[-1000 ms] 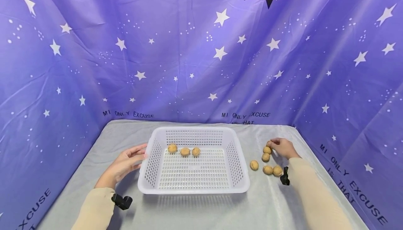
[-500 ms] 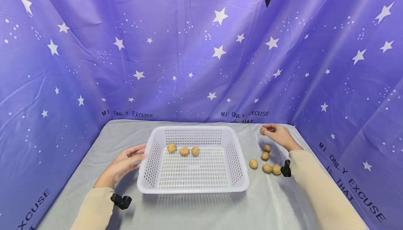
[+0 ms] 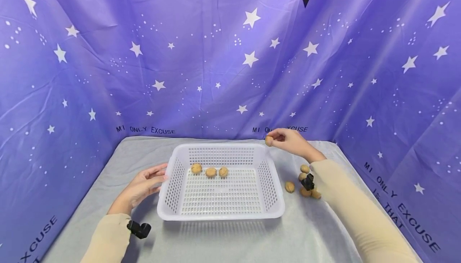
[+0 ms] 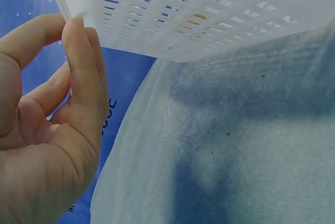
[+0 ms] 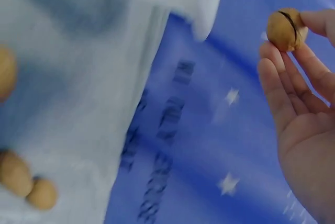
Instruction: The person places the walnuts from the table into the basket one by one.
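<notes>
My right hand [image 3: 293,142] pinches a walnut [image 3: 268,141] between thumb and fingertips, raised beside the far right corner of the white plastic basket [image 3: 221,217]. In the right wrist view a dark seam runs across this held walnut [image 5: 287,30]. My left hand [image 3: 142,187] rests its fairly straight fingers against the basket's left rim; the left wrist view has the fingertips [image 4: 76,28] right at that rim. Inside the basket, toward the back, three walnuts [image 3: 211,172] lie in a row.
More walnuts lie on the grey cloth to the basket's right, a single walnut [image 3: 289,187] closest to it. Behind that one, my right wrist camera [image 3: 308,182] partly covers a small group. A purple star-printed curtain [image 3: 216,75] encloses the table's back and sides.
My right hand has lifted a walnut from the far end of the loose group and carried it left to the basket's back corner. The left hand and basket have stayed in place.
</notes>
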{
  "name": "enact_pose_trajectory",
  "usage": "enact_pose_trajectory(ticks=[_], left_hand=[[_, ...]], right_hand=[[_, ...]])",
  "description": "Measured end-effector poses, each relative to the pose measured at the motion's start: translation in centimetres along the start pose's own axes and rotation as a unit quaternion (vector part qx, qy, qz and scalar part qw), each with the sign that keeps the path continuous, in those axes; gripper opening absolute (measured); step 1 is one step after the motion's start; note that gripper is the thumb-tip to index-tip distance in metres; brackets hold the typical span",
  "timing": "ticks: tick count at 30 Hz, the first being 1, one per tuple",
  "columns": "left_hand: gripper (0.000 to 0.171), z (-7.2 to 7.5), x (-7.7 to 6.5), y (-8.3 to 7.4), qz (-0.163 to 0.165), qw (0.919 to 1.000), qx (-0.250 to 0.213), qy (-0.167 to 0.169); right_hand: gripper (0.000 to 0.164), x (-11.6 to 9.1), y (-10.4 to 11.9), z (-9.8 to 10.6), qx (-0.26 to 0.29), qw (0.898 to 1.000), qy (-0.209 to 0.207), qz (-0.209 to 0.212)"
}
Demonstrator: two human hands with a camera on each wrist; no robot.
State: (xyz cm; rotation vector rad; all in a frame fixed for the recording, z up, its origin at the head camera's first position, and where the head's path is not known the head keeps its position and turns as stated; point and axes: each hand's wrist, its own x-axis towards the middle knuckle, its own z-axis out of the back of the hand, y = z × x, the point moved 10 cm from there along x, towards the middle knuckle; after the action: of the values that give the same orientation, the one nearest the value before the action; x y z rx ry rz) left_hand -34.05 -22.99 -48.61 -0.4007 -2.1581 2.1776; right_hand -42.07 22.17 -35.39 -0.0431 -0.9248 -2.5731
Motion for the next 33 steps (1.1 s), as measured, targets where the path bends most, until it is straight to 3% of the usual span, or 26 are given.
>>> enact_pose_trajectory(ticks=[9, 17, 23, 33], left_hand=[[0.069, 0.0, 0.2, 0.2, -0.005, 0.9999, 0.011, 0.009], [0.069, 0.0, 0.3, 0.2, 0.004, 0.9997, 0.022, 0.001], [0.068, 0.0, 0.4, 0.1, 0.009, 0.9998, 0.015, -0.004], [0.066, 0.1, 0.3, 0.2, 0.006, 0.9999, 0.012, -0.004]], right_hand=[[0.034, 2.6, 5.3, -6.0, -0.022, 0.992, 0.118, 0.042], [0.027, 3.7, 5.9, -11.8, -0.058, 0.976, 0.208, 0.027], [0.018, 3.7, 4.7, -14.7, -0.081, 0.97, 0.231, -0.015], [0.02, 3.0, 2.9, -17.5, -0.074, 0.97, 0.226, -0.046]])
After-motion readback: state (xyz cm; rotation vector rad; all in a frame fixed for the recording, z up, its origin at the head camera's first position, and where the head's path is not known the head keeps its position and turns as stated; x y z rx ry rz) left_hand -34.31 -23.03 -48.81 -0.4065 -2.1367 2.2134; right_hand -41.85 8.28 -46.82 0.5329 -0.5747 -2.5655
